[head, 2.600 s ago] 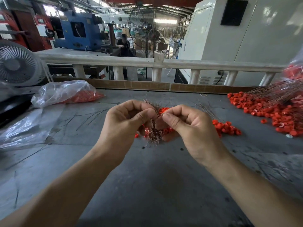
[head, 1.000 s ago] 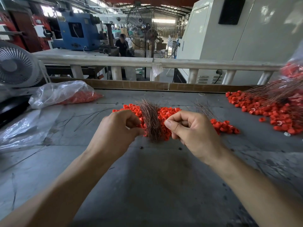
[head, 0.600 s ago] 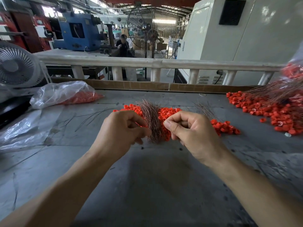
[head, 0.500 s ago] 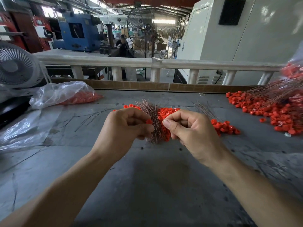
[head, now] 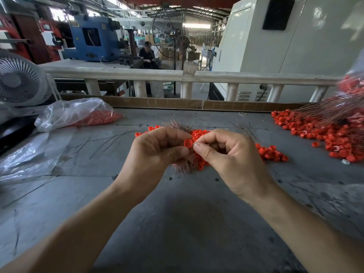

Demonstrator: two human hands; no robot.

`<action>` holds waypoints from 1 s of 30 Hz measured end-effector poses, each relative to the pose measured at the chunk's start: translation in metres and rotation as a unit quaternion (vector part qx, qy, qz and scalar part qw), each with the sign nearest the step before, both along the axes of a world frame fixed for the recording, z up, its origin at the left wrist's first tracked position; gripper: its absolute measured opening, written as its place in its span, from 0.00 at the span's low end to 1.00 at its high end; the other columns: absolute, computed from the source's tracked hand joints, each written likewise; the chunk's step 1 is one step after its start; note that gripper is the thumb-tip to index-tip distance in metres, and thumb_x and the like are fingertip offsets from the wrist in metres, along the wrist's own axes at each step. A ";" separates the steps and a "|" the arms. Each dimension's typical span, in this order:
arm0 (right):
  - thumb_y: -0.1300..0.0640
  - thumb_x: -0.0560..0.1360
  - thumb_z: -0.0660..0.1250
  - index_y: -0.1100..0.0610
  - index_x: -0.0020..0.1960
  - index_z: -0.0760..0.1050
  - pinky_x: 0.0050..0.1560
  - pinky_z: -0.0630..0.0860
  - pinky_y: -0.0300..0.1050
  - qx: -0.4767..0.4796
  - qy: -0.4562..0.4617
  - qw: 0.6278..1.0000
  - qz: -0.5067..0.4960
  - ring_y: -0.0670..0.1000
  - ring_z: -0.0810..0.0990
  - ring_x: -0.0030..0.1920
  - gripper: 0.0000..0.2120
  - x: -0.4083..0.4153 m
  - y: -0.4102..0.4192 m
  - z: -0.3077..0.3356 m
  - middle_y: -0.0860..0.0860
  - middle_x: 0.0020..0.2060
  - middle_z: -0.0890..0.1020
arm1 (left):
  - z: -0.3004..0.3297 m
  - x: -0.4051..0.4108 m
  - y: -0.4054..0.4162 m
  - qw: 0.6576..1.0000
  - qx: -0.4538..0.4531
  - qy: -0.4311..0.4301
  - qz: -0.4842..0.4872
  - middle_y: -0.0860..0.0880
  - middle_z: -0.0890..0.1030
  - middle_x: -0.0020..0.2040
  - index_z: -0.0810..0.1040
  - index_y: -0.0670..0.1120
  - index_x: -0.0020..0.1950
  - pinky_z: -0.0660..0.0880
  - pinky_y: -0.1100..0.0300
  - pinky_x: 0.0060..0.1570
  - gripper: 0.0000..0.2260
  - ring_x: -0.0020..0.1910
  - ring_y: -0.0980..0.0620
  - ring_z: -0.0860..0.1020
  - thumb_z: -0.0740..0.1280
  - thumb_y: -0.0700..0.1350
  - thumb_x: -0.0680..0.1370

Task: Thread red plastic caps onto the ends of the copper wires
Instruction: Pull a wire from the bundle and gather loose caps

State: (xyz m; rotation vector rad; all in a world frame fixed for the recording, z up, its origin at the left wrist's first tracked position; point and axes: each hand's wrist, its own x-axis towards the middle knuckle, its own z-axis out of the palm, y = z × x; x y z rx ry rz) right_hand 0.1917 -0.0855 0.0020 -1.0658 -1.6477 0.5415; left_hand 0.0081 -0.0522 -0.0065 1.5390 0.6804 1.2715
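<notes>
My left hand (head: 157, 150) is curled around a bundle of copper wires (head: 182, 166) whose ends stick out above and below the fist, and its fingertips pinch a red cap (head: 188, 143). My right hand (head: 226, 156) sits right beside it, thumb and forefinger pinched together against that cap; the thin thing they pinch is too small to make out. Behind both hands lies a pile of red caps (head: 271, 152) on the grey table (head: 177, 223).
A clear bag of red caps (head: 78, 115) lies at the left, near a white fan (head: 19, 79). A bigger heap of caps with long wires (head: 325, 131) covers the right side. Loose wires (head: 106, 140) lie left of the hands. A rail (head: 177, 75) runs along the far edge.
Since a second ago my left hand has brought a red cap up to its fingertips and moved in against my right hand. The wire bundle is now largely hidden behind the fist.
</notes>
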 end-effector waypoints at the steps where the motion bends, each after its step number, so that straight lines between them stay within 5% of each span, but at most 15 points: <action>1: 0.60 0.77 0.73 0.53 0.42 0.84 0.37 0.77 0.54 0.002 -0.004 1.000 -0.003 0.56 0.79 0.34 0.06 0.000 0.000 0.000 0.53 0.31 0.82 | 0.000 0.000 0.000 1.000 0.005 0.003 0.001 0.42 0.86 0.43 0.83 0.43 0.51 0.81 0.60 0.43 0.10 0.43 0.46 0.85 0.70 0.31 0.74; 5: 0.60 0.77 0.73 0.54 0.40 0.83 0.32 0.72 0.51 -0.002 -0.012 1.000 -0.008 0.56 0.74 0.30 0.07 0.000 -0.001 0.001 0.55 0.28 0.79 | 0.000 0.000 0.000 1.000 0.015 0.012 0.004 0.46 0.86 0.43 0.84 0.44 0.51 0.80 0.61 0.42 0.09 0.41 0.50 0.83 0.72 0.35 0.72; 10: 0.60 0.77 0.73 0.55 0.40 0.83 0.29 0.66 0.37 -0.017 -0.024 0.999 -0.023 0.42 0.69 0.27 0.07 0.000 0.000 0.000 0.44 0.24 0.74 | -0.001 0.001 0.000 1.000 0.015 0.020 0.012 0.45 0.85 0.41 0.84 0.43 0.52 0.80 0.62 0.42 0.10 0.38 0.50 0.83 0.72 0.34 0.72; 19: 0.59 0.78 0.73 0.54 0.41 0.83 0.34 0.74 0.54 -0.019 0.002 1.000 -0.016 0.59 0.76 0.33 0.06 0.001 0.001 0.000 0.57 0.31 0.81 | 0.002 0.000 -0.002 0.999 -0.035 -0.021 -0.001 0.40 0.86 0.44 0.87 0.46 0.51 0.82 0.57 0.46 0.10 0.44 0.45 0.85 0.71 0.38 0.72; 21: 0.60 0.78 0.72 0.54 0.43 0.83 0.35 0.73 0.50 -0.030 0.014 0.999 -0.003 0.51 0.75 0.31 0.06 0.002 0.002 -0.001 0.54 0.30 0.81 | 0.003 0.001 -0.002 0.999 -0.043 -0.029 -0.002 0.39 0.86 0.44 0.87 0.46 0.50 0.82 0.58 0.45 0.10 0.43 0.45 0.85 0.71 0.38 0.71; 23: 0.62 0.80 0.69 0.56 0.45 0.83 0.32 0.69 0.36 -0.055 0.033 0.998 0.019 0.40 0.72 0.29 0.06 0.004 0.004 -0.002 0.45 0.26 0.77 | 0.003 0.001 -0.002 0.998 -0.052 -0.034 -0.007 0.39 0.86 0.44 0.88 0.47 0.49 0.82 0.58 0.45 0.10 0.43 0.46 0.85 0.71 0.38 0.71; 30: 0.64 0.82 0.61 0.57 0.51 0.82 0.26 0.65 0.38 -0.138 0.088 0.984 0.066 0.47 0.70 0.28 0.11 0.005 0.006 -0.004 0.51 0.29 0.75 | 0.005 -0.002 -0.001 0.994 -0.087 -0.057 -0.039 0.42 0.86 0.44 0.88 0.48 0.48 0.82 0.58 0.44 0.09 0.42 0.48 0.85 0.71 0.40 0.71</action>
